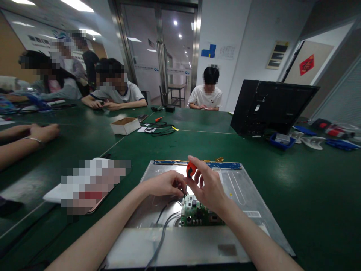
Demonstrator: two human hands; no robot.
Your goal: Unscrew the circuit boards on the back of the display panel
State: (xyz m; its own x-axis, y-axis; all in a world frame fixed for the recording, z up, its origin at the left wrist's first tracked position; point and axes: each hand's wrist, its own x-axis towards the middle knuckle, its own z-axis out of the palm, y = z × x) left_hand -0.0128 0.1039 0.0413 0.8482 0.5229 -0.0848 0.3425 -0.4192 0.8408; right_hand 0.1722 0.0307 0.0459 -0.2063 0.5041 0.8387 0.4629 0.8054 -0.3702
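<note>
My right hand (210, 186) grips a screwdriver by its orange and black handle (191, 170), which stands roughly upright, its shaft pointing down at a corner of the green circuit board (194, 216). Close beside the screwdriver's tip, my left hand (169, 183) has its fingers pinched together; what they hold, if anything, is too small to make out. The board rests on the metal back of a flat display panel (234, 199), partly hidden by my right wrist. Grey cables (163, 233) run from the board's left side toward me. A blue strip board (228, 165) lines the panel's far edge.
Left of the panel lies a partly blurred white and pink item (93, 184). Farther off are an open white box (125, 126), black cables (159, 128) and another orange-handled tool (158, 119). A black monitor (270, 107) stands right; a blue tray (282, 141) is near it. Several people sit around the green table.
</note>
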